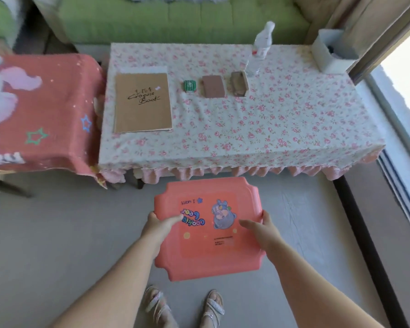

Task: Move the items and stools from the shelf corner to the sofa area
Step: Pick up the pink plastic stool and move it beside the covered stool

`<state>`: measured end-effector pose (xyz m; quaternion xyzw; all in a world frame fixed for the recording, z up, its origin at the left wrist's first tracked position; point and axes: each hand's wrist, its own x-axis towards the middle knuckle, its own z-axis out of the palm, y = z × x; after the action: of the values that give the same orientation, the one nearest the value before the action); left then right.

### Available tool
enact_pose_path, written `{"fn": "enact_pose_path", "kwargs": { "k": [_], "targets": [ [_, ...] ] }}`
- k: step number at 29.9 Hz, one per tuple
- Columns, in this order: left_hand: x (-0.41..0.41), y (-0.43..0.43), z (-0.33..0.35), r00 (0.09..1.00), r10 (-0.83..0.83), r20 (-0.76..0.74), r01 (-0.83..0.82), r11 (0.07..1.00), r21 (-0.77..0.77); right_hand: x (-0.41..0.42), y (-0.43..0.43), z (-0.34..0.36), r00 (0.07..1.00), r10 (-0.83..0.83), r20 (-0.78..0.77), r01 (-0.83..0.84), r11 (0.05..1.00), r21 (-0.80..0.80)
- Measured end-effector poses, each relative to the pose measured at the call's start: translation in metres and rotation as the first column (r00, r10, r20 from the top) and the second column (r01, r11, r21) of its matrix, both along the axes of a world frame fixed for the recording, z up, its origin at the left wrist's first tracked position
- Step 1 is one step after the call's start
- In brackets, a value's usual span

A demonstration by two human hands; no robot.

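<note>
I hold a coral-pink plastic stool (208,247) by its seat, seen from above, with a cartoon bear sticker on top. My left hand (160,223) grips its left edge, thumb lying on the seat. My right hand (260,227) grips the right edge the same way. The stool hangs over the grey floor just in front of the low table with the floral cloth (282,129). On that table lie a brown sketch book (142,102), a small green item (189,86), a brown wallet (213,86), a small open box (239,84) and a clear water bottle (258,50).
A green sofa (175,17) runs behind the table. A second surface under a red cartoon cloth (45,110) stands at the left. A white bin (331,50) sits at the table's far right corner, beside a curtain and window track. My sandalled feet are below the stool.
</note>
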<state>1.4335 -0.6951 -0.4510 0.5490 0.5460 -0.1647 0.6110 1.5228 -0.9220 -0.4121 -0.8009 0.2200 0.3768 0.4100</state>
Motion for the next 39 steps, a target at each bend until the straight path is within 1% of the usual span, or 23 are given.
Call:
{"fn": "enact_pose_path", "kwargs": {
  "k": [7, 11, 13, 16, 20, 23, 25, 28, 31, 34, 35, 39],
  "targets": [
    [-0.085, 0.114, 0.031, 0.995, 0.094, 0.029, -0.094, 0.996, 0.002, -0.060, 0.120, 0.031, 0.992, 0.122, 0.029, -0.122, 0.992, 0.014],
    [-0.138, 0.203, 0.047, 0.994, 0.097, 0.054, -0.095, 0.995, -0.033, -0.107, 0.211, 0.037, 0.988, 0.146, 0.051, -0.147, 0.989, 0.027],
    [-0.172, 0.257, 0.052, 0.994, 0.104, 0.033, -0.103, 0.994, -0.028, -0.137, 0.264, 0.038, 0.988, 0.150, 0.045, -0.152, 0.988, 0.040],
    [-0.205, 0.315, 0.058, 0.993, 0.117, 0.018, -0.117, 0.993, -0.028, -0.167, 0.320, 0.040, 0.986, 0.166, 0.032, -0.168, 0.984, 0.059],
    [-0.233, 0.389, 0.065, 0.989, 0.146, 0.024, -0.146, 0.989, -0.012, -0.183, 0.398, 0.037, 0.977, 0.210, 0.021, -0.211, 0.974, 0.082],
    [-0.243, 0.435, 0.054, 0.985, 0.174, 0.008, -0.174, 0.985, 0.004, -0.185, 0.447, 0.021, 0.969, 0.247, 0.005, -0.247, 0.966, 0.077],
    [-0.246, 0.447, 0.046, 0.986, 0.167, 0.006, -0.168, 0.986, 0.002, -0.187, 0.460, 0.014, 0.972, 0.237, -0.014, -0.235, 0.969, 0.082],
    [-0.248, 0.481, 0.022, 0.974, 0.224, -0.026, -0.224, 0.974, 0.002, -0.180, 0.502, -0.014, 0.959, 0.275, -0.062, -0.271, 0.960, 0.075],
    [-0.247, 0.511, -0.008, 0.969, 0.244, -0.049, -0.244, 0.970, 0.001, -0.172, 0.535, -0.035, 0.949, 0.298, -0.106, -0.293, 0.954, 0.053],
    [-0.244, 0.536, -0.036, 0.972, 0.223, -0.075, -0.224, 0.975, 0.005, -0.164, 0.560, -0.059, 0.943, 0.311, -0.119, -0.312, 0.950, 0.007],
    [-0.242, 0.538, -0.033, 0.974, 0.214, -0.072, -0.213, 0.977, 0.022, -0.163, 0.563, -0.059, 0.947, 0.303, -0.112, -0.304, 0.953, 0.005],
    [-0.243, 0.555, -0.061, 0.979, 0.171, -0.110, -0.172, 0.985, 0.006, -0.175, 0.576, -0.092, 0.952, 0.257, -0.166, -0.265, 0.964, -0.028]
  ]
}}
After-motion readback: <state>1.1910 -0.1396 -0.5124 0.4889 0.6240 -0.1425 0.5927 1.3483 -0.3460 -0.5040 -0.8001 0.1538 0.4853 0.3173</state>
